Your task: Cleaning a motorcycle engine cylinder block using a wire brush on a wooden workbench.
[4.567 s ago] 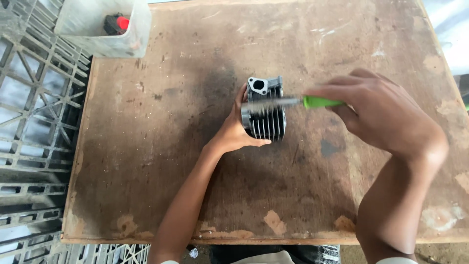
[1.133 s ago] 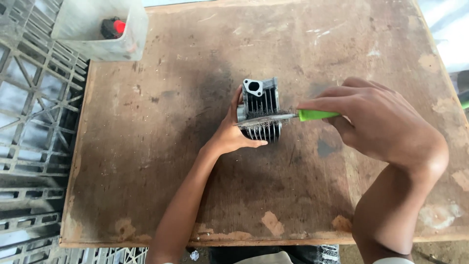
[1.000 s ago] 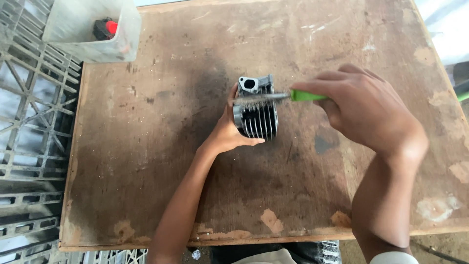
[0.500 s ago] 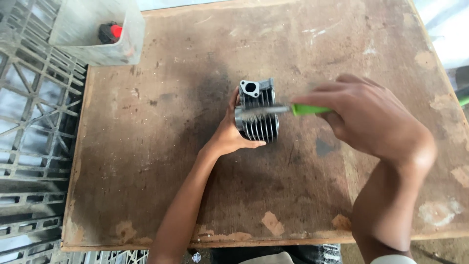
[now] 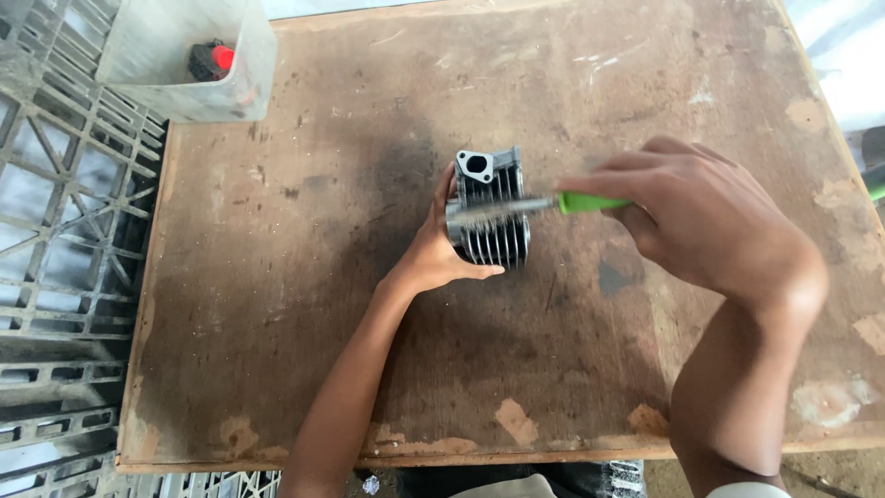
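A dark grey finned engine cylinder stands on the worn wooden board, its flanged port facing up and away from me. My left hand grips its left side, thumb curled under the lower fins. My right hand holds a small brush with a green handle and a pale bristle head. The bristles lie across the fins at the cylinder's middle.
A translucent plastic tub with a red-capped dark item sits at the board's far left corner. Grey plastic crates lie along the left edge. The board's near edge runs just above my lap.
The brush has been stroked back and forth across the fins, the right hand shifting up and down slightly. My left hand has kept its grip on the cylinder, which stays in place.
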